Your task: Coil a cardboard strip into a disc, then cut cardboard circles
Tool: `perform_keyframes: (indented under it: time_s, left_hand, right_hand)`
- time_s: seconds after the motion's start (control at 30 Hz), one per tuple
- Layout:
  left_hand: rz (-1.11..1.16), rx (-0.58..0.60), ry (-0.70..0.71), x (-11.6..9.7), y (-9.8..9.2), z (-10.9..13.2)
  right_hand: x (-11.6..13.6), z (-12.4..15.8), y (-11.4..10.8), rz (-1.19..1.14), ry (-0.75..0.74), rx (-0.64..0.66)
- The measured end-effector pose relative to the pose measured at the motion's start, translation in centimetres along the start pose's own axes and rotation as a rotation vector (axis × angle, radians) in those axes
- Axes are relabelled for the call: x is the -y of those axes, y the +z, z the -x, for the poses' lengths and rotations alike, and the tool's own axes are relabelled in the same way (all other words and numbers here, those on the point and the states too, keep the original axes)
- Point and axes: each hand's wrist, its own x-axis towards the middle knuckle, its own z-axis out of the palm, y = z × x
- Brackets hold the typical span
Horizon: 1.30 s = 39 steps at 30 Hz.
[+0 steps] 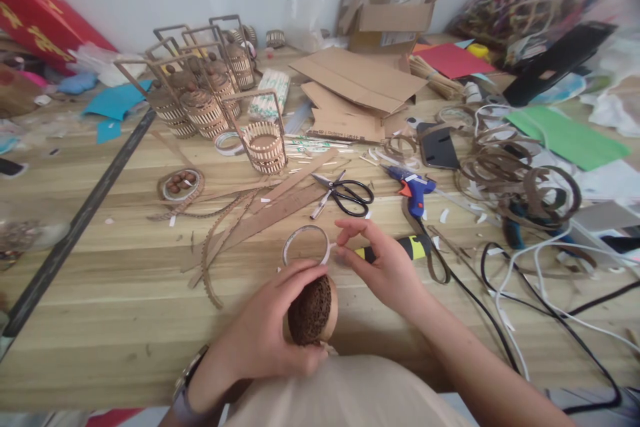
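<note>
My left hand [270, 320] is wrapped round a round brown piece [311, 313] with a rough, coiled-looking face and a pale cardboard-coloured rim, close to my body. Its fingertips reach the near edge of a roll of tape [285, 243] on the table. To the right of the roll, my right hand [383, 267] pinches the end of a short white strip that runs from the roll's edge. Under and behind that hand lies a black and yellow-green tool handle [417, 247]. Black-handled scissors [353, 197] and a pen [320, 205] lie just beyond the roll.
A blue glue gun [413, 188] with its cord is at right, near coiled brown strips [505, 167] and white cables. Small slatted baskets [205, 110] with handles stand at back left; one basket [265, 147] stands apart. Cardboard sheets [360, 80] and a bowl of brown balls [181, 185] are there too.
</note>
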Motion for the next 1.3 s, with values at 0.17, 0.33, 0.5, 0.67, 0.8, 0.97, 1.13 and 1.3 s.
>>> perform_keyframes:
  time_s: [0.17, 0.33, 0.5, 0.67, 0.8, 0.97, 1.13, 1.3]
  left_hand:
    - [-0.080, -0.089, -0.137, -1.1, -0.2, -0.3]
    - [-0.107, -0.071, -0.122, -1.3, -0.2, -0.4]
    - [-0.104, -0.043, -0.077, -1.8, 0.1, -0.6]
    - [-0.113, -0.104, -0.075, -1.8, 0.2, -0.8]
    - [-0.163, -0.150, -0.083, -1.5, 0.3, -0.9]
    - [-0.202, -0.118, -0.068, -1.5, 0.5, -0.8]
    - [-0.245, -0.150, -0.065, -1.4, 0.7, -0.7]
    - [-0.226, -0.165, -0.035, -1.6, 0.9, -0.9]
  right_hand:
    - [0.1, 0.5, -0.8, 0.006, -0.081, -0.024]
    - [0.0, 0.1, -0.9, 0.122, -0.118, -0.084]
    - [-0.6, -0.6, 0.8, 0.079, -0.127, -0.012]
    - [-0.1, -0.1, 1.0, 0.137, -0.163, -0.086]
    - [0.7, 0.6, 0.2, 0.234, -0.284, -0.107]
    - [0.4, 0.3, -0.4, 0.262, -0.201, -0.186]
    - [0.4, -0.4, -0.3, 0.434, -0.387, -0.164]
    - [0.8, -0.2, 0.6, 0.628, -0.567, -0.116]
